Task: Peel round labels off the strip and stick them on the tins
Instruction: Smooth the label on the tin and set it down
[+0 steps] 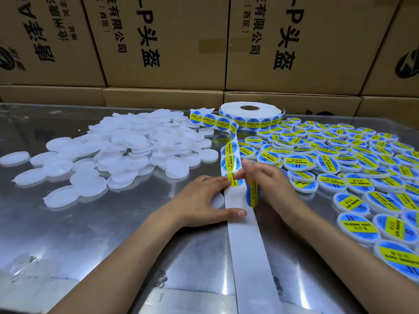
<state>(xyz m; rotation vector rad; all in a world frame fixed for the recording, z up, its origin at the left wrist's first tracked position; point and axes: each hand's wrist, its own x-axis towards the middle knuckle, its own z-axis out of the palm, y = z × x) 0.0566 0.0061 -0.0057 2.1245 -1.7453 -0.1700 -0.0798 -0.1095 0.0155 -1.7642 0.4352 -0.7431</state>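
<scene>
A strip of round blue-and-yellow labels (230, 152) runs from a white roll (249, 114) toward me; its near end is bare backing paper (247, 245). My left hand (204, 200) lies flat on the strip, covering a plain white tin (217, 200), with its fingertips on the nearest label (235, 181). My right hand (269, 184) pinches a peeled label (252, 196) that hangs on edge beside the strip. Unlabelled white tins (127, 152) are heaped at the left. Labelled tins (353, 168) cover the right side.
The work surface is a shiny metal table (90, 234) with glare. Stacked cardboard boxes (172, 41) form a wall right behind the table. A loose end of label strip (204, 117) curls left of the roll.
</scene>
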